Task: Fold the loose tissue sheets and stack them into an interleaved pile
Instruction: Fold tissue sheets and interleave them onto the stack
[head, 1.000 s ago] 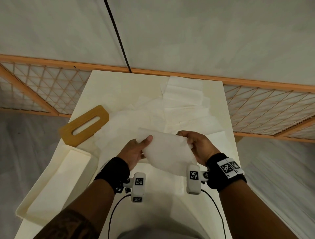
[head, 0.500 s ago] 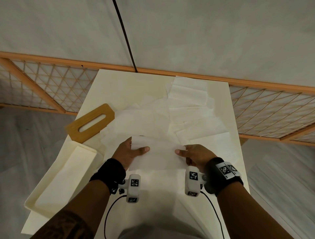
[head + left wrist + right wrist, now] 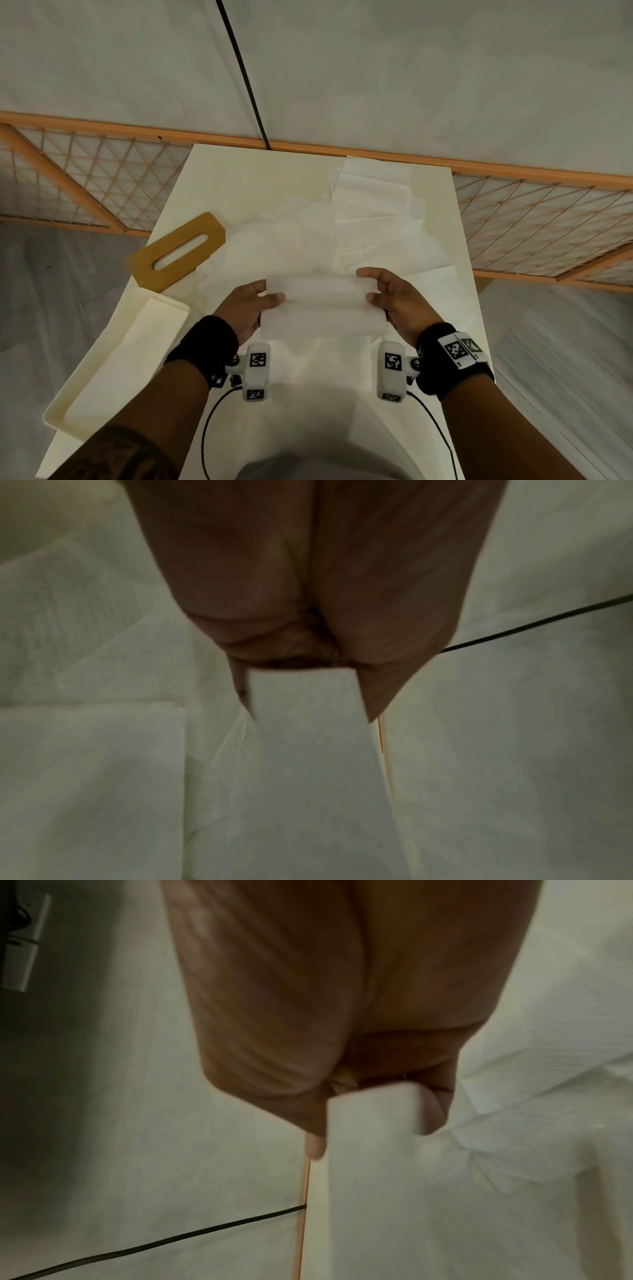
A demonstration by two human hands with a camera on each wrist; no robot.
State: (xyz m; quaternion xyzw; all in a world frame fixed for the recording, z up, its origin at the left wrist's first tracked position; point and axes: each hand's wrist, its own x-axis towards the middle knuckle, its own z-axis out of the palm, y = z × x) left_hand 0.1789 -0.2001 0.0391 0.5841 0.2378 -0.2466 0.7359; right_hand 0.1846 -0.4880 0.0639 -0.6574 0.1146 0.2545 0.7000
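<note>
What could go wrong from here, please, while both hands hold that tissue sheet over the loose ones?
1. The left hand and right hand pinch opposite ends of the thin tissue sheet; pulling apart might tear it.
2. It hangs over the loose tissue sheets on the table, so lowering it may drag or scatter them.
3. It sags between the hands, so the fold could crease unevenly.
</note>
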